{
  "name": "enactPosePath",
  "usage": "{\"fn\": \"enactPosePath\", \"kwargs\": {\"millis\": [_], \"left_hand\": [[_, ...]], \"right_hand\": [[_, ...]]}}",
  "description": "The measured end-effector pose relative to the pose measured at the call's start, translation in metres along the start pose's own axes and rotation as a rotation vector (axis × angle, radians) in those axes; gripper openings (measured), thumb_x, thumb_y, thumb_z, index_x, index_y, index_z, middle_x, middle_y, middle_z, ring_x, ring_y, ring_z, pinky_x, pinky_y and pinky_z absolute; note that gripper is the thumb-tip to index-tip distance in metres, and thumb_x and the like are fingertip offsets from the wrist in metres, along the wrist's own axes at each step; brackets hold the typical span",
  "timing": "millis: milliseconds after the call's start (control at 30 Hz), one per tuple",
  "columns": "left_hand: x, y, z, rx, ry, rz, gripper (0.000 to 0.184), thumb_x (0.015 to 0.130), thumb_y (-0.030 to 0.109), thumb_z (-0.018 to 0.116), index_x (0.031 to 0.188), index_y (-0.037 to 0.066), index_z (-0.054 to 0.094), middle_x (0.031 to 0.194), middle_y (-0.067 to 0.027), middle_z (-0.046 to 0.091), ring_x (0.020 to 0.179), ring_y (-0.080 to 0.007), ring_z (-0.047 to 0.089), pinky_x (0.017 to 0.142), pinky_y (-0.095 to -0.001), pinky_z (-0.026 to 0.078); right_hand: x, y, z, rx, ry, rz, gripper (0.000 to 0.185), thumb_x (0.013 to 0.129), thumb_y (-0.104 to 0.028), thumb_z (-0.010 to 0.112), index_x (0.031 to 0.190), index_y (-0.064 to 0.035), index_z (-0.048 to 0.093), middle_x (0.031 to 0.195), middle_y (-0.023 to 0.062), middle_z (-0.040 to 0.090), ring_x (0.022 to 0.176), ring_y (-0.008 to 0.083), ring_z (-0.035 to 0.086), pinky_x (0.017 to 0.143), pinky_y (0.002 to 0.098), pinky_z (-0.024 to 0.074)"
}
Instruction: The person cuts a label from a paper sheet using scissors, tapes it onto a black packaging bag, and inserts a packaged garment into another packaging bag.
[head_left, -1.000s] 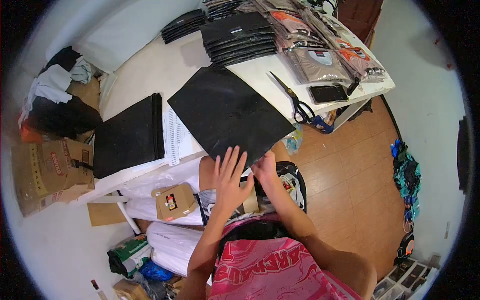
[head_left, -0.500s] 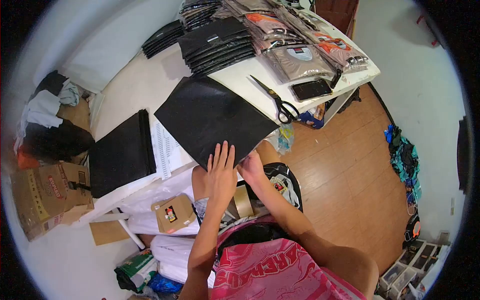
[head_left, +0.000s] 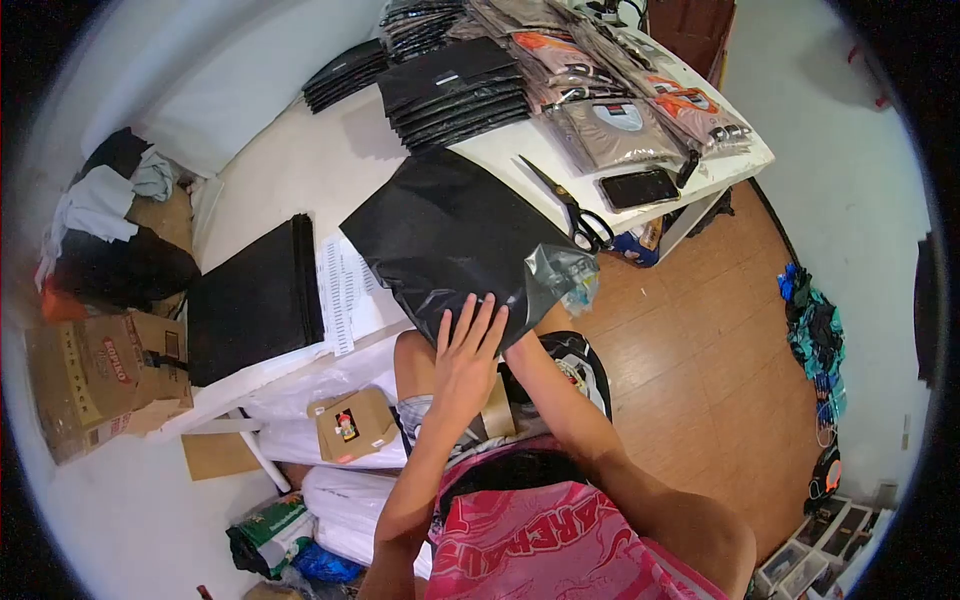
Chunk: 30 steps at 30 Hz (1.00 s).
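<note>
"Since the earlier frame, what has moved?"

"Our right fingers were in sight at the near edge of the black bag [head_left: 435, 215]; now the bag covers them. Its flat sheet has buckled, and the right corner has swelled up."

"How do our fingers stand?"

"Those of our left hand [head_left: 466, 350] are open, straight and slightly spread, laid on the bag's near part. Our right wrist [head_left: 522, 352] shows, but we cannot tell whether our right hand is open or gripping."

"And the bag itself?"

"Before us, partly on the white table [head_left: 260, 170], its near part reaching past the front edge over our lap. It is smooth, thin plastic, matte at the far corner, glossy and creased toward the raised right side."

"Have we room around it?"

"Some: bare tabletop lies beyond its left side, and a narrow strip parts it from the black-handled scissors [head_left: 575, 210]. To the left, printed paper [head_left: 345, 290] fills the gap to a squared stack of flat black sheets [head_left: 250, 305]."

"Farther out?"

"Beyond the bag, plump black packets [head_left: 455, 95] rise in layers beside beige bundles [head_left: 610, 130] in crinkled clear wrap. Past the scissors, a slim rectangular phone [head_left: 640, 188] lies near the table's edge."
</note>
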<state>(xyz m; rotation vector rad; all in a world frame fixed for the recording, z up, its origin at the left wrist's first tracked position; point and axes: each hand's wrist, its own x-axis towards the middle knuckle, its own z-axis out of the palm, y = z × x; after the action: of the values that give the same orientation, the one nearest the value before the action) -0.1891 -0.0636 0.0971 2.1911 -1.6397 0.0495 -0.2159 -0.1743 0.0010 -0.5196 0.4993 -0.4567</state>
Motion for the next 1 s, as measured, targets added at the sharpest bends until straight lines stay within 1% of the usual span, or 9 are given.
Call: {"fn": "enactPosePath", "kwargs": {"millis": [133, 567, 633, 700, 800, 833, 900, 933, 1000], "left_hand": [[-0.005, 0.012, -0.006, -0.085, 0.007, 0.023, 0.067, 0.073, -0.002, 0.062, 0.139, 0.005, 0.046, 0.147, -0.0138, 0.040, 0.138, -0.0333, 0.034, 0.113, -0.0526, 0.023], [-0.012, 0.027, -0.040, -0.119, 0.025, -0.007, 0.067, 0.074, -0.002, 0.059, 0.139, 0.006, 0.047, 0.148, -0.0129, 0.038, 0.139, -0.0325, 0.032, 0.113, -0.0533, 0.022], [-0.015, 0.027, -0.040, -0.061, 0.034, 0.028, 0.071, 0.071, 0.005, 0.068, 0.139, 0.006, 0.046, 0.147, -0.0122, 0.039, 0.138, -0.0321, 0.033, 0.112, -0.0531, 0.023], [-0.016, 0.028, -0.040, -0.083, 0.016, 0.025, 0.071, 0.071, 0.005, 0.067, 0.139, 0.006, 0.046, 0.147, -0.0123, 0.039, 0.138, -0.0322, 0.033, 0.112, -0.0532, 0.023], [-0.023, 0.026, -0.024, -0.108, -0.032, 0.009, 0.070, 0.072, 0.005, 0.068, 0.138, 0.006, 0.046, 0.147, -0.0126, 0.040, 0.138, -0.0324, 0.034, 0.112, -0.0534, 0.022], [-0.025, 0.024, -0.019, -0.107, -0.060, 0.000, 0.070, 0.072, 0.005, 0.068, 0.138, 0.006, 0.046, 0.147, -0.0127, 0.040, 0.138, -0.0324, 0.034, 0.113, -0.0534, 0.022], [-0.030, 0.025, -0.020, -0.149, -0.073, -0.003, 0.068, 0.073, 0.002, 0.064, 0.139, 0.006, 0.046, 0.148, -0.0127, 0.039, 0.138, -0.0326, 0.033, 0.113, -0.0531, 0.021], [-0.031, 0.026, -0.020, -0.203, -0.091, -0.014, 0.067, 0.074, -0.001, 0.061, 0.139, 0.006, 0.046, 0.148, -0.0128, 0.039, 0.139, -0.0328, 0.033, 0.114, -0.0528, 0.021], [-0.038, 0.032, -0.021, -0.217, -0.119, -0.016, 0.066, 0.075, 0.001, 0.061, 0.139, 0.006, 0.046, 0.149, -0.0125, 0.038, 0.139, -0.0327, 0.032, 0.114, -0.0524, 0.021]], "right_hand": [[-0.026, -0.022, 0.013, -0.339, -0.001, -0.010, 0.031, 0.092, -0.013, 0.053, 0.123, -0.0077, 0.057, 0.122, 0.0133, 0.061, 0.113, 0.0292, 0.058, 0.097, 0.0385, 0.0467], [-0.105, -0.070, 0.041, -1.435, -0.040, -0.065, 0.033, 0.092, -0.012, 0.052, 0.124, -0.0060, 0.055, 0.123, 0.0174, 0.060, 0.114, 0.0323, 0.056, 0.098, 0.0387, 0.0459], [-0.114, -0.065, 0.036, -1.518, -0.034, -0.070, 0.033, 0.092, -0.011, 0.052, 0.124, -0.0059, 0.055, 0.123, 0.0177, 0.060, 0.115, 0.0326, 0.056, 0.098, 0.0387, 0.0459], [-0.107, -0.044, 0.015, -1.364, -0.118, -0.486, 0.038, 0.090, -0.008, 0.051, 0.128, -0.0047, 0.052, 0.126, 0.0229, 0.055, 0.116, 0.0365, 0.054, 0.098, 0.0390, 0.0451], [-0.097, -0.035, -0.009, -1.645, -0.254, -0.540, 0.042, 0.089, -0.008, 0.052, 0.130, -0.0040, 0.050, 0.131, 0.0226, 0.053, 0.118, 0.0357, 0.053, 0.098, 0.0395, 0.0446], [-0.100, -0.034, -0.015, -1.644, -0.254, -0.542, 0.042, 0.089, -0.008, 0.052, 0.130, -0.0040, 0.050, 0.131, 0.0226, 0.053, 0.118, 0.0357, 0.053, 0.098, 0.0395, 0.0446], [-0.105, -0.035, -0.016, -1.876, -0.268, -0.479, 0.043, 0.089, -0.007, 0.051, 0.131, -0.0018, 0.048, 0.132, 0.0219, 0.052, 0.120, 0.0346, 0.052, 0.100, 0.0385, 0.0435], [-0.108, -0.040, -0.004, -1.877, -0.272, -0.479, 0.043, 0.089, -0.007, 0.051, 0.131, -0.0018, 0.048, 0.132, 0.0219, 0.052, 0.120, 0.0346, 0.052, 0.100, 0.0385, 0.0435], [-0.125, -0.047, 0.016, -1.049, 0.113, -0.039, 0.043, 0.089, -0.008, 0.052, 0.131, -0.0012, 0.048, 0.131, 0.0192, 0.054, 0.120, 0.0314, 0.053, 0.101, 0.0368, 0.0424]]}}
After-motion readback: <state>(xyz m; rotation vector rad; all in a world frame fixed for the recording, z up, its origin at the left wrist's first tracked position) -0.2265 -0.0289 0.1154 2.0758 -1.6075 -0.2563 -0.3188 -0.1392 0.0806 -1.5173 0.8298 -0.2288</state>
